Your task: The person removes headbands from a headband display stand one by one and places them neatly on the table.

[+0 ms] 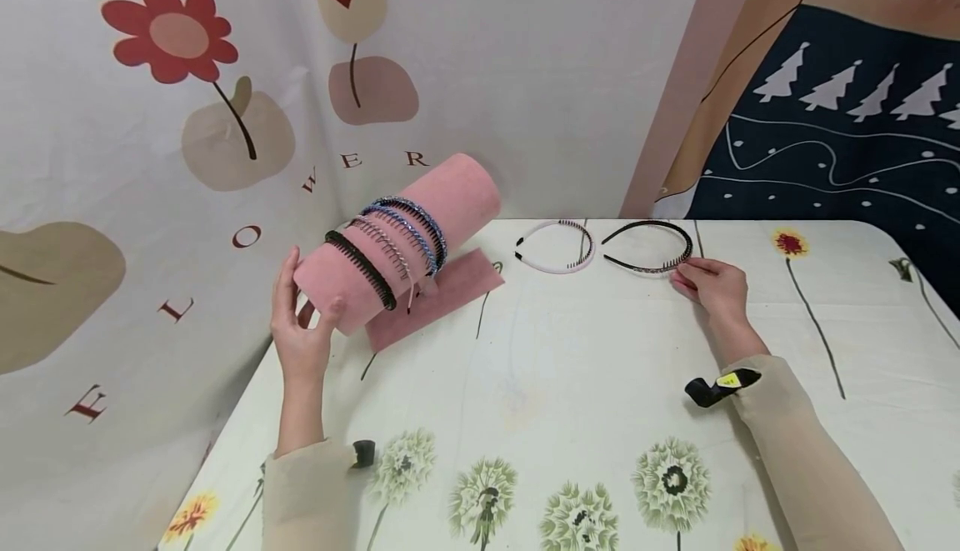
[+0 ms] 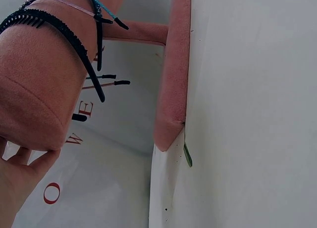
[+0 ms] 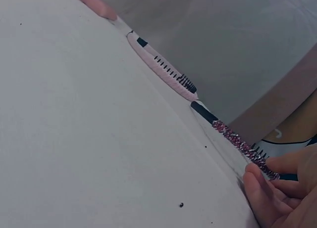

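Note:
A pink velvety headband stand (image 1: 465, 188) has a thick roll raised over a flat base (image 1: 442, 299). My left hand (image 1: 302, 347) grips the roll's near-left end, thumb on one side and fingers on the other. Around the roll sit a black toothed headband (image 1: 360, 267), a pale one with fine teeth (image 1: 386, 247) and glittery blue ones (image 1: 412, 216). My right hand (image 1: 716, 288) pinches the curved side of a dark headband (image 1: 645, 223) at the table's back. In the right wrist view that headband shows reddish-silver glitter (image 3: 233, 138) and black teeth.
Left of the dark headband lies a pale pink toothed headband (image 1: 551, 269) with black tips. The table is covered by a white flower-print cloth (image 1: 562, 384). A printed curtain (image 1: 525, 76) hangs right behind the table and along its left side.

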Available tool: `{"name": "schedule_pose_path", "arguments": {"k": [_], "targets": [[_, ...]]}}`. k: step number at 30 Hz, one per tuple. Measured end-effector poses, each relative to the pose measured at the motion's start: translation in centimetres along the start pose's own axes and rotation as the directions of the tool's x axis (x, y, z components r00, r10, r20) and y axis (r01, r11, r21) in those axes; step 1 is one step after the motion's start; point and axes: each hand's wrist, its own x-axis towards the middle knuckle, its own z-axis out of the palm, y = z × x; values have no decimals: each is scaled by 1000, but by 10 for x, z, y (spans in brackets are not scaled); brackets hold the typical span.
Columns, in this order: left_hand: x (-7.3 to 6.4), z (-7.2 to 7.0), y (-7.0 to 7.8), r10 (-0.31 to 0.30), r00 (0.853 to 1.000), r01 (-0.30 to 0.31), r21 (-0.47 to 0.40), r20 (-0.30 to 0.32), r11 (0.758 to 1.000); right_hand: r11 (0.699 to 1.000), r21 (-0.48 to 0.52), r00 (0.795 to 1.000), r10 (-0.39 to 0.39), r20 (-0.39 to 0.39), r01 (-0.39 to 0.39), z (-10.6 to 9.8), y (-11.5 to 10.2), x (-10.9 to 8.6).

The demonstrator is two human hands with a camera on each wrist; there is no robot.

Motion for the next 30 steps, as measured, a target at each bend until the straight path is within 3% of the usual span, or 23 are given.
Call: {"name": "schedule_pose_path", "arguments": {"k": [7,16,25,30], "targets": [[0,-1,-1,-11,1000,11,10,-2,1000,993,-117,998,20,60,-13,-4,-2,-4],[4,-5,-21,-16,1000,16,31,-15,999,990,-144,986,35,165,-11,-1,-3,-7],[4,-6,-25,-13,1000,14,42,-11,999,984,-176,987,56,151,-29,0,-4,-11],[5,-6,-26,-5,1000,5,35,-5,999,992,-122,987,54,149,-36,-3,-6,-14]]}}
